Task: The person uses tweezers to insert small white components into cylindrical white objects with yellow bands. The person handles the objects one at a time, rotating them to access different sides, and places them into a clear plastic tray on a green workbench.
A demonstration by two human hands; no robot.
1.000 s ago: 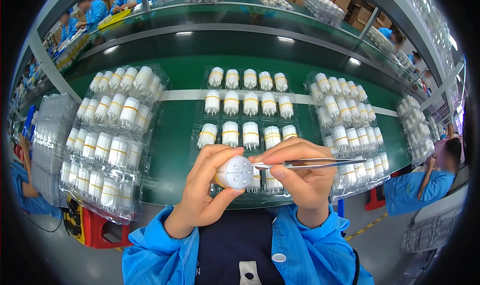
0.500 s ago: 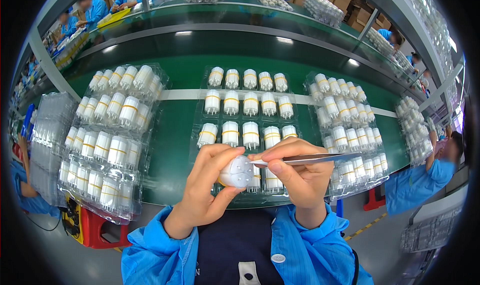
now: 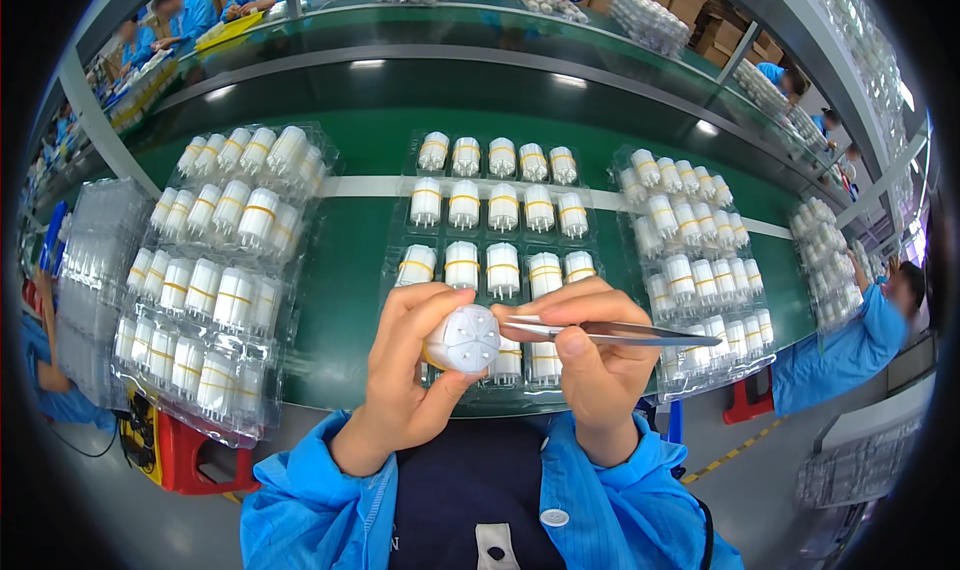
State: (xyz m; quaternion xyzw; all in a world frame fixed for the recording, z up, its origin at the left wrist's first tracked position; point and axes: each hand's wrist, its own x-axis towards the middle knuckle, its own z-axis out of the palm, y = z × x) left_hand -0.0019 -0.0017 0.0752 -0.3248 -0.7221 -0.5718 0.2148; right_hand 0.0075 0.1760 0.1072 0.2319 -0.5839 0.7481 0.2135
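Note:
My left hand [image 3: 415, 370] is wrapped round a white cylindrical part [image 3: 468, 340] with a yellow band. Its pale end face, with several small metal pins, is turned up toward me. In my right hand [image 3: 600, 360] a pair of metal tweezers [image 3: 640, 334] is pinched between thumb and fingers. The pale tips point left, close beside the rim of the end face; whether they touch it I cannot tell. Behind my hands lies a clear plastic tray [image 3: 395, 235] with rows of similar white cylinders, pins toward me. My hands partly cover its near rows.
Stacked clear trays of cylinders stand on the left [image 3: 290, 300] and on the right [image 3: 625, 260] of the green table [image 3: 340, 240]. Nested clear trays [image 3: 100, 290] rise at far left. A red stool [image 3: 195, 460] stands below. Several people in blue work around, one at right [image 3: 840, 355].
The cylinder has turned so its end face shows more fully. The tweezer tips have drawn back slightly to the right of the pins, and the other end has swung lower.

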